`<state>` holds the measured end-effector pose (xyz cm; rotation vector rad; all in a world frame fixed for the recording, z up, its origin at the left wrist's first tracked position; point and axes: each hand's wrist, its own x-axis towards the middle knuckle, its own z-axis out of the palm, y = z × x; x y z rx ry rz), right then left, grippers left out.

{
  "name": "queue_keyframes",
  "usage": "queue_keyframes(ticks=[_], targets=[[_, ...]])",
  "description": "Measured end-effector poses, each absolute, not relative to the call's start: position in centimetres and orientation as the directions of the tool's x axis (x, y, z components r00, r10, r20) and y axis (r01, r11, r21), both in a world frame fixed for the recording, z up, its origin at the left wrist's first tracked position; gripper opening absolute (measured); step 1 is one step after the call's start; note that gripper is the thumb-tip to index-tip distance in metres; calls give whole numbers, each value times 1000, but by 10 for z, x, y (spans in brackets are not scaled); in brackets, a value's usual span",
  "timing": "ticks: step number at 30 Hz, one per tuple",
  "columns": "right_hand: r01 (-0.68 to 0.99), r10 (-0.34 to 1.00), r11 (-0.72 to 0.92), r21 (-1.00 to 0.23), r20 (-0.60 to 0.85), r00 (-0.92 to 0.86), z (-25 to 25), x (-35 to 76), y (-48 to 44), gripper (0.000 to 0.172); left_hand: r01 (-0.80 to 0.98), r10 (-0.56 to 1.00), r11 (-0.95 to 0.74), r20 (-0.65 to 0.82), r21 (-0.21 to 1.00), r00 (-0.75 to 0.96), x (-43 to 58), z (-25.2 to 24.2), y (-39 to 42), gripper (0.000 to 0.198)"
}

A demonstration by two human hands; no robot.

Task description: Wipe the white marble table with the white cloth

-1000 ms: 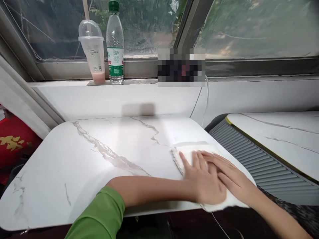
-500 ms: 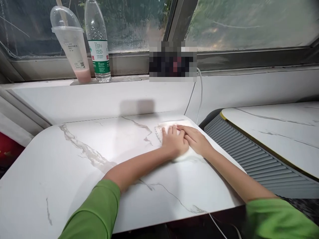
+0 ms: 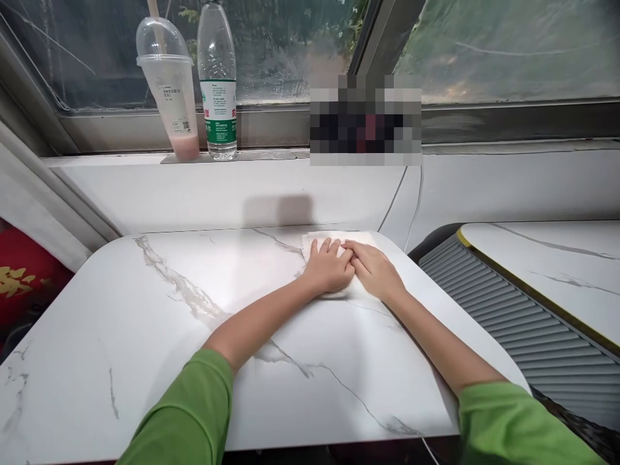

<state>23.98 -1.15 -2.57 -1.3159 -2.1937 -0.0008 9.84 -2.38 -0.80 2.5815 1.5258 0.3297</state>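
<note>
A white cloth (image 3: 361, 240) lies spread on the marble-patterned white table (image 3: 159, 349), close to its back right corner. Flat on the cloth's left part rests my left hand (image 3: 330, 268), its fingers spread toward the window. My right hand (image 3: 374, 270) presses on the right part, fingers stretched out and pointing left. The fingertips of my right hand touch or overlap the thumb side of my left hand. Both palms face down, so the cloth beneath them is hidden.
On the window sill stand a domed plastic cup (image 3: 174, 110) with some pink drink and a clear bottle (image 3: 220, 97) with a green label. A blurred-out patch covers something beside them. Cables (image 3: 417, 200) hang behind the table. At right is another table (image 3: 557, 258) with a ribbed grey side.
Both hands and the cloth have slid left across the table and slightly toward its back edge. My view has turned left, so the sill objects appear further right.
</note>
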Motion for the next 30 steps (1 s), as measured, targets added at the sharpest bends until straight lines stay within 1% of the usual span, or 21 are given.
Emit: queue_keyframes(ticks=[4, 7, 12, 15, 19, 25, 28, 30], targets=[[839, 812, 482, -254, 488, -319, -26, 226, -66, 38, 792, 821, -570, 112, 219, 560, 79, -2, -69, 46], [843, 803, 490, -223, 492, -337, -27, 213, -117, 41, 747, 777, -628, 119, 217, 619, 60, 5, -119, 49], [762, 733, 617, -198, 498, -464, -24, 187, -187, 51, 749, 776, -627, 99, 214, 622, 23, 17, -200, 55], [701, 690, 684, -199, 488, -535, -21, 173, -194, 50, 750, 785, -611, 73, 254, 615, 8, 18, -214, 54], [675, 689, 700, -232, 470, -552, -16, 153, -153, 41, 806, 848, -514, 34, 294, 529, -5, 9, -177, 55], [710, 754, 639, -297, 426, -501, -8, 97, -37, 36, 903, 930, -368, 93, 221, 356, -39, -2, -60, 47], [749, 794, 583, -314, 416, -444, -6, 73, 3, 35, 912, 934, -351, 147, 213, 325, -57, -1, -21, 42], [756, 798, 572, -318, 428, -424, -8, 66, 14, 34, 911, 928, -360, 174, 202, 329, -64, 0, -12, 41]])
